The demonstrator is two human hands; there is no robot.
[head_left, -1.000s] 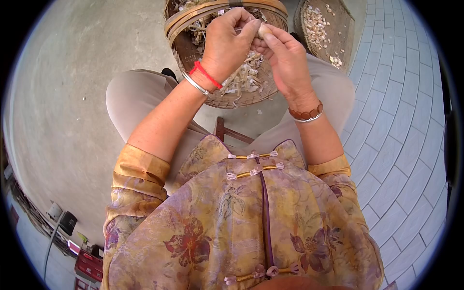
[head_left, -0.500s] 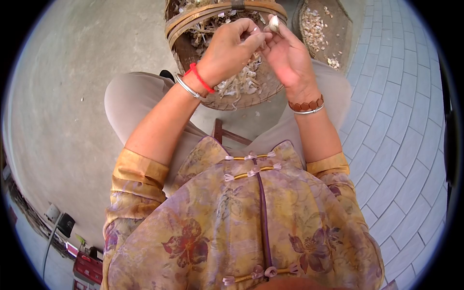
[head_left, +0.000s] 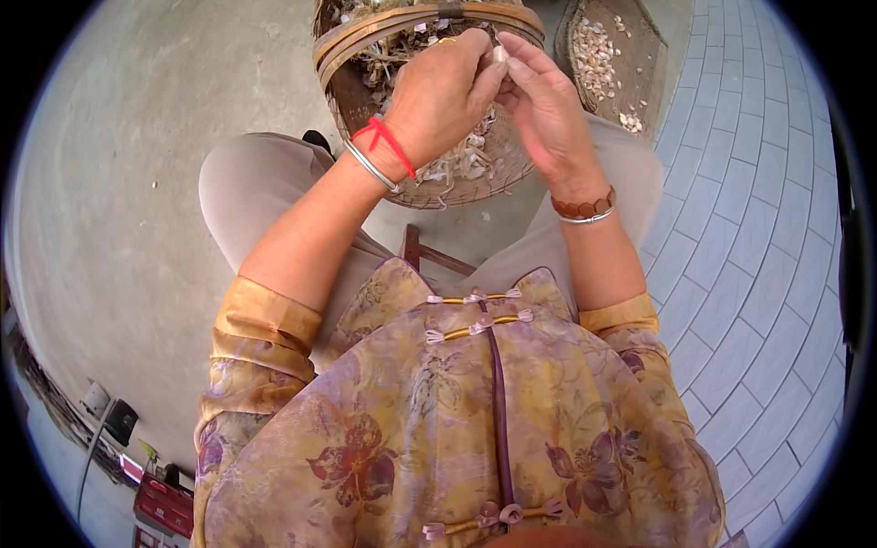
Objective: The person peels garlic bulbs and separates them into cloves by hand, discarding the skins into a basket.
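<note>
My left hand (head_left: pixel 440 93), with a red string and a silver bangle at the wrist, meets my right hand (head_left: pixel 548 114) above a round woven basket (head_left: pixel 425 36). Between the fingertips of both hands sits a pale garlic clove (head_left: pixel 499 55), partly covered by them. The left fingers are closed and pressed to it, their tips mostly hidden behind the hand. The right thumb and forefinger pinch the clove from the other side. Papery garlic skins (head_left: pixel 470 157) lie in the basket below the hands.
A woven tray (head_left: pixel 644 68) with many garlic cloves (head_left: pixel 594 57) stands on the right, beside the basket. My knees flank the basket. Part of a wooden stool (head_left: pixel 413 245) shows between my legs. Grey-blue paving (head_left: pixel 740 210) runs along the right, concrete floor (head_left: pixel 119 210) along the left.
The right thumb and fingers have closed in, and the whitish garlic piece that stood up at the right fingertips now lies between both hands, mostly covered. The left hand has turned slightly.
</note>
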